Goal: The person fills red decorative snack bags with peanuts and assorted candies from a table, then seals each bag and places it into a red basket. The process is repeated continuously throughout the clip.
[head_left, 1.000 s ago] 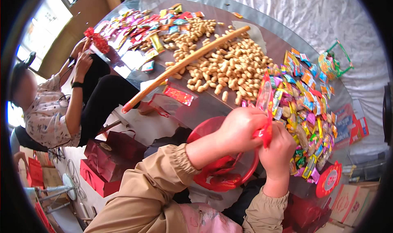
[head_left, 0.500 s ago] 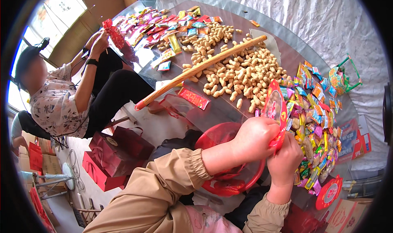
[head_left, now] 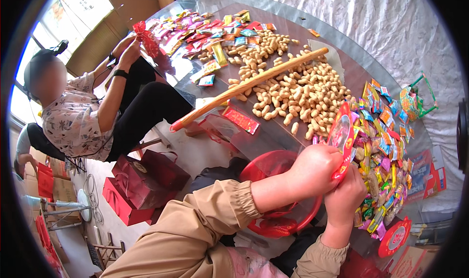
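My left hand (head_left: 315, 168) is closed on the upper part of a red pouch (head_left: 340, 131) with a clear oval window, its fingers curled tight. Just below it, my right hand (head_left: 345, 195) is closed around the pouch's lower end, and the fingers of both hands partly hide it. Through the window some contents show, too small to name. The pouch is held upright over the table's near edge, between a heap of peanuts (head_left: 305, 90) and a pile of wrapped candies (head_left: 383, 173). Beneath my left forearm stands a red plastic basin (head_left: 264, 164) with red pouches (head_left: 275, 227) in it.
A long wooden stick (head_left: 254, 82) lies across the peanuts. More wrapped candies (head_left: 195, 31) cover the far left of the table. There a seated co-worker (head_left: 80, 109) holds a red pouch (head_left: 149, 39). Dark red gift bags (head_left: 141, 183) stand on the floor. Another pouch (head_left: 394, 236) lies at the right.
The whole view has shifted slightly, so the scene sits a little farther right. Both my hands keep their grip on the pouch. The co-worker still holds theirs up.
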The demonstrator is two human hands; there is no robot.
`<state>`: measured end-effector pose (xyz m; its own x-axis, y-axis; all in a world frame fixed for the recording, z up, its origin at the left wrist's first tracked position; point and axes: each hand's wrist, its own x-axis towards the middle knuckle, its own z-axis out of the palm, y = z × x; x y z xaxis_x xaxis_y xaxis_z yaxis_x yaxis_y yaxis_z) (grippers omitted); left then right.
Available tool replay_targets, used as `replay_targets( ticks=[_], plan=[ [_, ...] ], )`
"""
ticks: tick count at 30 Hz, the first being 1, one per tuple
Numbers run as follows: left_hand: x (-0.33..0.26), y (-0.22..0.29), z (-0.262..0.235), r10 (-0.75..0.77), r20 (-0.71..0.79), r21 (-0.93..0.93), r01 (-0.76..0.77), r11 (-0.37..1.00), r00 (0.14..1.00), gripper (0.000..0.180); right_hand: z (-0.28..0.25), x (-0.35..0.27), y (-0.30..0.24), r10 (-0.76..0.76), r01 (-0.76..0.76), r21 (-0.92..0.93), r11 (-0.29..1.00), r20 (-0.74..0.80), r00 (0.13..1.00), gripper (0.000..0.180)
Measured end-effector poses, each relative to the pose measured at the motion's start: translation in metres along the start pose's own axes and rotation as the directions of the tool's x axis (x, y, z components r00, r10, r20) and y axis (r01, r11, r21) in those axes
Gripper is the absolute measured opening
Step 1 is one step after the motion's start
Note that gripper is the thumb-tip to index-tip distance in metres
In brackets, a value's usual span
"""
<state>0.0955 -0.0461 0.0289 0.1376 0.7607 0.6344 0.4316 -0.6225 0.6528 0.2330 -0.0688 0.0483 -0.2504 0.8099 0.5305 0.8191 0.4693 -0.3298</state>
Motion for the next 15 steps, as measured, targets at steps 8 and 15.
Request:
replay_targets(
  ticks=[8, 15],
  plan=[
    [0.0, 0.003, -0.003, 0.018, -0.02, 0.014, -0.018, 1.0, 1.0, 0.02, -0.002, 0.002, -0.001, -0.022, 0.022, 0.004, 1.0, 0.008, 1.0, 0.011],
    [0.002, 0.002, -0.013, -0.022, 0.049, -0.04, 0.024, 0.999, 0.999, 0.019, -0.005, 0.005, 0.004, -0.076, 0.076, -0.005, 0.997, 0.0, 0.997, 0.013]
  ],
)
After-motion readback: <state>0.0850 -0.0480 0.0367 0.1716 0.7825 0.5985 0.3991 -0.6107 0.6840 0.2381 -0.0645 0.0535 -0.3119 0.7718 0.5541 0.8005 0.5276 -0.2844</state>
